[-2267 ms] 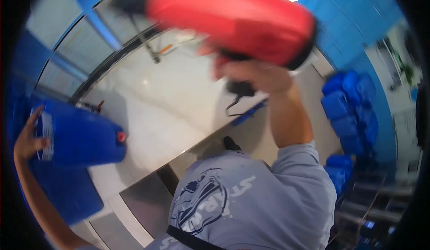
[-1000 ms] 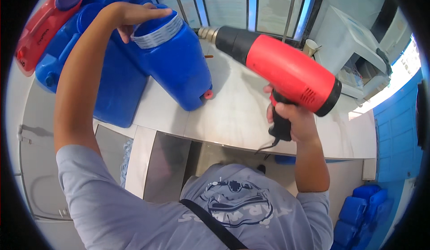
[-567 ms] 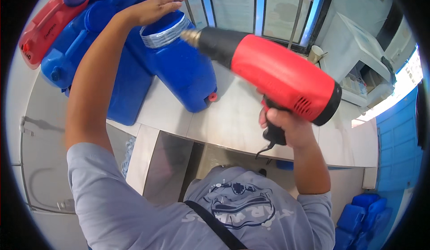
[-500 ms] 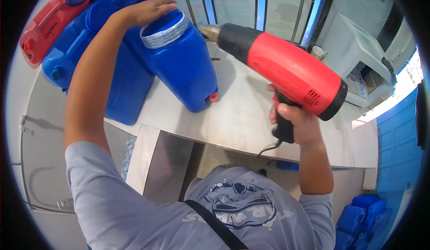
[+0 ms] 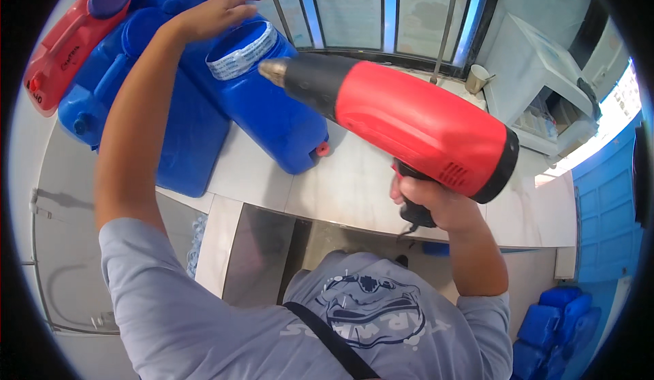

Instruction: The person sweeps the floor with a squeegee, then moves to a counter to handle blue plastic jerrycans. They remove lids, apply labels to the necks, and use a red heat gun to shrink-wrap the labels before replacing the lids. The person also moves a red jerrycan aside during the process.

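My right hand (image 5: 432, 199) grips a red and black heat gun (image 5: 415, 124) by its black handle, a finger at the trigger. The metal nozzle points left, in front of the neck of a blue plastic jug (image 5: 269, 121) on the counter. A white printed band (image 5: 243, 52) wraps round the jug's neck under the blue cap (image 5: 235, 37). Over the far left of the cap, my left hand (image 5: 216, 17) is stretched out with its fingers extended and nothing held. Whether it touches the cap I cannot tell.
More blue jugs (image 5: 191, 124) and a red jug (image 5: 75, 46) crowd the counter's left side. A white cup (image 5: 478, 79) and a white cabinet (image 5: 538, 87) stand at the back right of the pale counter (image 5: 381, 189). Other blue jugs (image 5: 555, 322) are stacked at lower right.
The heat gun has moved left and a little down, bringing its nozzle nearer the front of the band. My left hand has shifted left over the cap.
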Motion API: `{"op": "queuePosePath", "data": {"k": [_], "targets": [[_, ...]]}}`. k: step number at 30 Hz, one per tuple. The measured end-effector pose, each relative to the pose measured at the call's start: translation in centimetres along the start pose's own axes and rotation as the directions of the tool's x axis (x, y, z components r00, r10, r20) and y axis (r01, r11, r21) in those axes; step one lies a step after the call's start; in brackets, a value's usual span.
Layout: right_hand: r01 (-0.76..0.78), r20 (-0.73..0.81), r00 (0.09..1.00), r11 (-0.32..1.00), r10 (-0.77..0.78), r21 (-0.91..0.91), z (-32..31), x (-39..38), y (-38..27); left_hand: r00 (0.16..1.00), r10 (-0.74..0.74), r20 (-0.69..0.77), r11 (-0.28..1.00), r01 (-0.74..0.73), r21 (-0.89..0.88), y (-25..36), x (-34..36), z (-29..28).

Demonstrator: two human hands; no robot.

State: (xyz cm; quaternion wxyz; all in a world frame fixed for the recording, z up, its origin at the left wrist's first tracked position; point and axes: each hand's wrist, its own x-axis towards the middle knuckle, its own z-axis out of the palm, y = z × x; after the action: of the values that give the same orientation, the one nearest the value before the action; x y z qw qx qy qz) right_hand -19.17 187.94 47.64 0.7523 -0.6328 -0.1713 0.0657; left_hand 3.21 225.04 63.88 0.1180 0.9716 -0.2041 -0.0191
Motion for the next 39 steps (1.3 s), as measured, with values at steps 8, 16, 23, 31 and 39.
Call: {"op": "queuePosePath", "data": {"k": [8,16,23,31,39], "targets": [[-0.063,-0.053,0.997,0.998,0.062,-0.022,-0.1,0.1,-0.6,0.998,-0.005,-0.068,1.0,0.007,0.022,-1.9,-0.8,-0.1],[-0.065,-0.081,0.995,0.995,0.059,-0.073,-0.3,0.4,-1.5,0.995,0.012,-0.1,0.979,0.009,0.202,-3.5,-1.5,-1.0],[-0.097,-0.085,0.992,0.992,0.09,-0.079,-1.6,0.4,-0.9,0.886,-0.456,0.082,0.887,0.445,0.128,2.4,-3.2,-1.2],[-0.059,-0.111,0.992,0.998,0.055,-0.031,-0.6,0.8,-0.9,0.996,-0.04,-0.076,0.984,0.052,0.171,-0.5,-1.7,0.4],[-0.024,-0.026,0.999,0.994,0.021,-0.111,1.4,1.1,-1.3,0.919,0.313,-0.239,0.934,-0.251,0.255,-4.1,-1.0,1.7]]}}
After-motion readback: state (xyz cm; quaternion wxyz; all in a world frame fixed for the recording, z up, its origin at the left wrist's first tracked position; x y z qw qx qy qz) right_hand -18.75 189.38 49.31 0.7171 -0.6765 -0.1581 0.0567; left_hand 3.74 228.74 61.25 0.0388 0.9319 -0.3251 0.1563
